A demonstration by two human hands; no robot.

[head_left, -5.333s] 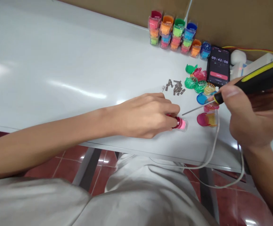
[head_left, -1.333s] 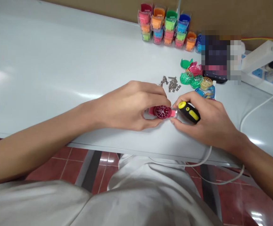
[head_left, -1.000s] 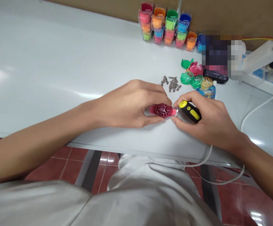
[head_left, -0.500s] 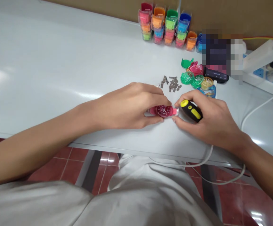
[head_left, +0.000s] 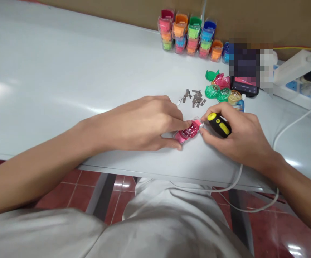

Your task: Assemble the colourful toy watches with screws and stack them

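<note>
In the left grip (head_left: 147,123), closed on the red watch (head_left: 190,130), with the index tip at the far rim of the dial and the thumb by the near strap end. In the right grip (head_left: 242,136), wrapped around a black-and-yellow handle (head_left: 220,125), with thumb and forefinger stretched past it to the watch's other end; cannot tell whether pinching there or merely touching. Slanted between both hands, low over the desk (head_left: 64,71); cannot tell whether resting flat.

Best steadied from both ends at once, pressing on the strap rather than the dial. Best also to tilt the handle outward, away from the dial, and to mind whatever extends beyond it, hidden here by the fingers. Ease rather than force the clear end piece.

Just past the left knuckles, a scatter of metal strips (head_left: 197,97): lift, rather than slide, in that direction. Past the right fingers, a crowd of coloured discs (head_left: 217,91), and close behind, a phone (head_left: 246,89), partly blurred out. Farther back, by the wall, coloured stacks (head_left: 180,28): reach around, not across. Below the right wrist, over the front edge (head_left: 112,170), a white cable (head_left: 238,179): avoid snagging. For moving, use the modest strip between watch and front edge, or the broad stretch beyond the left forearm.
</note>
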